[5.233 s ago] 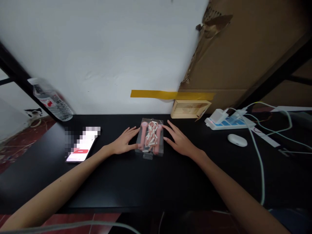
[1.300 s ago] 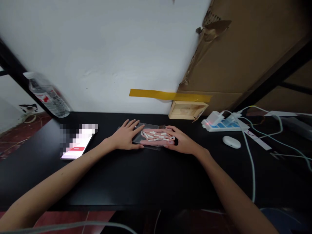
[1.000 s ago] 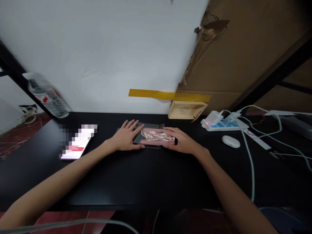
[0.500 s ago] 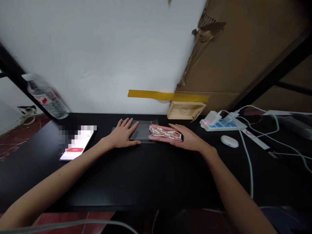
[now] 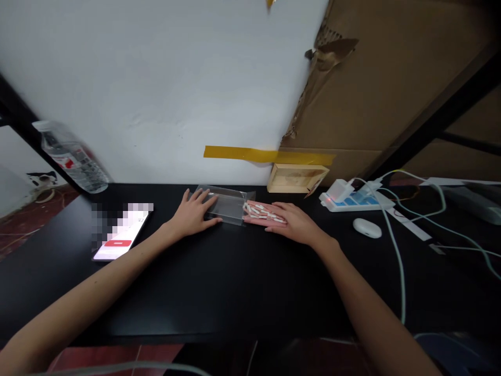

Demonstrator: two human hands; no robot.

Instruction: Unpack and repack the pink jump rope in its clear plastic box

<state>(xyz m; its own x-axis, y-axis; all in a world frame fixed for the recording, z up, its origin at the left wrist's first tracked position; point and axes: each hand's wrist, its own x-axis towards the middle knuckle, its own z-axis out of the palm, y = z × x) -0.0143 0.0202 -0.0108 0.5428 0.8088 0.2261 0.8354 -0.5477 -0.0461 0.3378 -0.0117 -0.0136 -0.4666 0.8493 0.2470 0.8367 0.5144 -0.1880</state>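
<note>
A clear plastic case [image 5: 230,206] lies slightly turned on the black table, its right end open-looking. My left hand [image 5: 193,213] rests at the case's left end, fingers spread and thumb along its near side; it touches the case without closing round it. At the case's right end lies a shallow pink tray [image 5: 256,221] full of small white stick-like pieces [image 5: 263,211]. My right hand [image 5: 295,220] grips the tray's right part, fingers on the far side and thumb on the near side. The tray's left end meets or slightly enters the case; I cannot tell which.
A lit phone [image 5: 125,235] lies at left, with a plastic bottle [image 5: 74,159] behind it. A small wooden box [image 5: 297,178] leans at the back wall. To the right are a power strip [image 5: 356,198], a white earbud case [image 5: 367,227] and loose cables [image 5: 399,271].
The clear case has turned, its left end swinging away from me. My right hand and the pink tray have shifted slightly, and the hand now covers more of the tray's right end.
</note>
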